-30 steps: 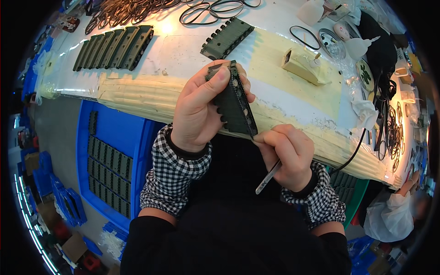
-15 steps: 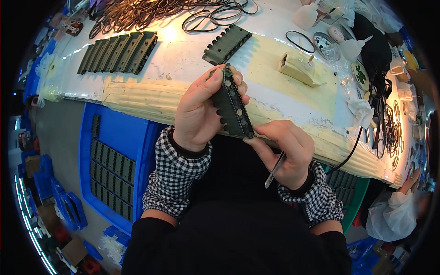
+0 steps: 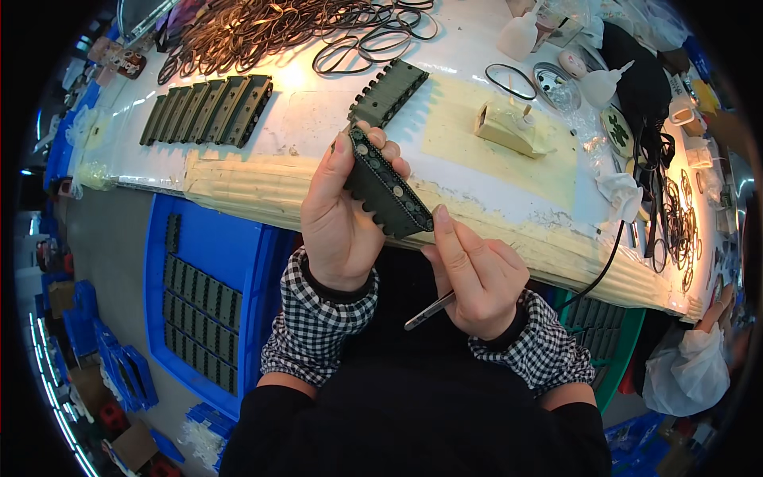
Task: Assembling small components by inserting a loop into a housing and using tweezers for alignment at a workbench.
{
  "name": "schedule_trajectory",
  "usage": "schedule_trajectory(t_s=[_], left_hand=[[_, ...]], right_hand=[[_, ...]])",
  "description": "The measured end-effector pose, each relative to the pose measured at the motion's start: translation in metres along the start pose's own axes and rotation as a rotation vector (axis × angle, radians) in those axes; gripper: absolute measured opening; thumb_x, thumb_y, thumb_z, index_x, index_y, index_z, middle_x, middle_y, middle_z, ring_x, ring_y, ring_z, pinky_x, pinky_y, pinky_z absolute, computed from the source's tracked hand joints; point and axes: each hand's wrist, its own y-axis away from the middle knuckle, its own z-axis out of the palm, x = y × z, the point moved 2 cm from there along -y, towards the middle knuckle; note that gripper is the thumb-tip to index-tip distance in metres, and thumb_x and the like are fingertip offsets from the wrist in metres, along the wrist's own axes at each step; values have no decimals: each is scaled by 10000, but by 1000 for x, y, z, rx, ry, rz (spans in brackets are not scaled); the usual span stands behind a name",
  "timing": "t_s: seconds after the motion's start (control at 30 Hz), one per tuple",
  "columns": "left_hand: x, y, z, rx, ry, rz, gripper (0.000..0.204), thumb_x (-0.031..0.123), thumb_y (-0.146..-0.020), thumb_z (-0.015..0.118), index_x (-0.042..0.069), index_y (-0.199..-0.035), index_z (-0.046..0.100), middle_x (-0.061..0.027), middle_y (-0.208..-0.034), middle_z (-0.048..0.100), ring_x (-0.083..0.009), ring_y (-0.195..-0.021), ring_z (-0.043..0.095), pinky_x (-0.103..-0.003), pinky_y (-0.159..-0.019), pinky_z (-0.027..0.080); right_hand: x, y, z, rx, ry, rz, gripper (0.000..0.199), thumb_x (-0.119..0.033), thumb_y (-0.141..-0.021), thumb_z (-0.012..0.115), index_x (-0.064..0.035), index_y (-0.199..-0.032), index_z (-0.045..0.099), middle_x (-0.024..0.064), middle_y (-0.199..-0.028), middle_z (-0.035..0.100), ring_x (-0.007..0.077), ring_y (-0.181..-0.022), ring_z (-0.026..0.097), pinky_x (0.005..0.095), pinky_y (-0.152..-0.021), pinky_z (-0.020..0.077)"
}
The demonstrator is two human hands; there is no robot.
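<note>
A long white worktable with a padded, yellowish front edge (image 3: 302,131) curves across a busy workshop, lit by a warm glow near its far left. Seated or standing at it, a person in a black top (image 3: 421,413) bends to close handwork. Below the table edge at left, a deep blue rectangular plastic tray (image 3: 214,230) holds rows of dark green ridged pieces. A tangle of brown and black cord loops (image 3: 262,36) spreads over the table's far side, while a green plastic bin (image 3: 630,342), also carrying dark green pieces, shows at lower right. Black-and-white checked sleeve covers (image 3: 326,326) wrap both forearms.

The left hand (image 3: 342,219) is clamped around a dark green block with scalloped sides and a black, bead-edged strip (image 3: 381,191), held tilted above the front edge, between the two hands. The right hand (image 3: 481,278) is partly curled, its index fingertip at the block's lower right end; how firmly it presses cannot be told. On the table, a neat row of dark green and tan ridged blocks (image 3: 208,110) stands at left, a single dark green block with knobbed edges (image 3: 393,91) lies beyond the hands, and a cream-coloured wedge-shaped block (image 3: 509,131) rests to the right. Slim silver metal tweezers (image 3: 429,310) jut from the right hand's grasp.
</note>
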Motion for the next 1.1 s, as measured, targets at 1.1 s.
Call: schedule_trajectory(t_s=[1.1], left_hand=[[-10, 18, 29, 119, -608, 7, 210, 176, -955, 421, 8, -1071, 468, -129, -957, 576, -218, -884, 596, -418, -873, 507]], right_hand=[[16, -29, -22, 83, -493, 346, 152, -21, -731, 742, -14, -865, 669, 98, -760, 653, 224, -601, 628, 281, -504, 467]])
